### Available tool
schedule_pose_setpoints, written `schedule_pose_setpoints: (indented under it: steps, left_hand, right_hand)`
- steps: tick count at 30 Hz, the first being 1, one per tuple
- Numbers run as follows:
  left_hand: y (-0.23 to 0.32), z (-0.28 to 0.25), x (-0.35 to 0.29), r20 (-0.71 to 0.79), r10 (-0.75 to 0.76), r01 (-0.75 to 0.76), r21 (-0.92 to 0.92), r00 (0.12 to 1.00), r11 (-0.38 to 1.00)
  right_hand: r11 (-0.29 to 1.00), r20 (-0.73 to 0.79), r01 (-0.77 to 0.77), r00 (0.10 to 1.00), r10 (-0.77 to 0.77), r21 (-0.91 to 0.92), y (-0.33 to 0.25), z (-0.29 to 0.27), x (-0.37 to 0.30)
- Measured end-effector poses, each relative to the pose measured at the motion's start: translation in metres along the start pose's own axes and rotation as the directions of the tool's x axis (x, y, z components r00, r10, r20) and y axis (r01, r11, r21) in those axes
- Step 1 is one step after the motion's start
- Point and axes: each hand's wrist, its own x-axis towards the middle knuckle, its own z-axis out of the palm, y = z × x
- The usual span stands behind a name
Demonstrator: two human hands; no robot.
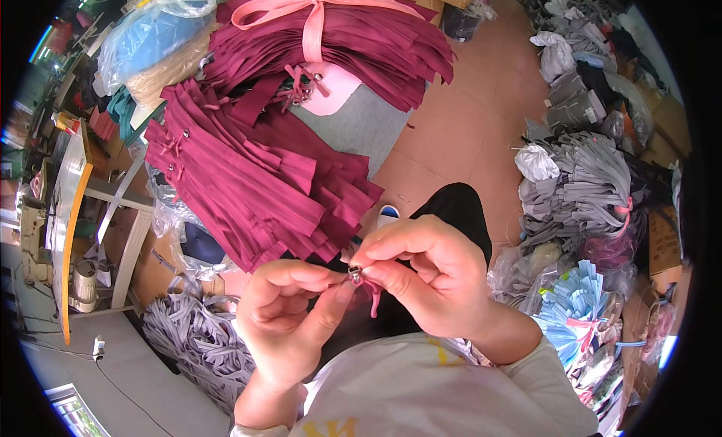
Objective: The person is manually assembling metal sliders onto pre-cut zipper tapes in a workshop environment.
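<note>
My left hand [289, 317] and my right hand [429, 275] meet in front of my lap, both closed in a pinch. Between their fingertips is a small silvery metal fitting [355, 272], with a dark pink tail [374, 300] hanging from it. The fitting's exact kind is too small to make out. Just beyond my hands lies a thick bundle of maroon fabric strips [256, 181]; similar small metal pieces with pink tails show at its left end. Farther off is a second maroon bundle [376, 34], tied with a pink ribbon [312, 31].
A grey board [353, 125] with a pink sheet [335, 91] lies under the bundles. Grey strip bundles [590, 177] and a light blue one [571, 309] line the right side. At left stand a table with an orange edge [74, 234] and a blue plastic-wrapped bag [154, 34].
</note>
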Motion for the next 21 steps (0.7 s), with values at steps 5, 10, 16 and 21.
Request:
schedule_pose_setpoints:
  steps: [5, 10, 16, 21]
  left_hand:
    - [0.003, -0.002, 0.0, 0.007, -0.043, 0.043, -0.063, 0.999, 0.997]
    - [0.005, 0.002, -0.001, -0.009, -0.06, 0.06, -0.035, 0.998, 0.998]
    - [-0.001, 0.006, -0.004, 0.009, 0.168, -0.165, 0.266, 0.986, 0.95]
    - [-0.005, 0.0, 0.002, 0.192, 0.381, -0.426, 0.454, 0.905, 0.783]
  right_hand:
    - [0.979, 0.059, 0.096, 0.994, -0.087, -0.182, -0.003, -0.007, 0.007]
    - [0.938, 0.114, 0.136, 0.988, -0.104, -0.317, -0.01, -0.008, 0.009]
    - [0.887, 0.147, 0.23, 0.971, -0.186, -0.4, -0.006, -0.008, 0.007]
    - [0.741, 0.189, 0.528, 0.846, -0.498, -0.415, 0.005, -0.006, 0.005]
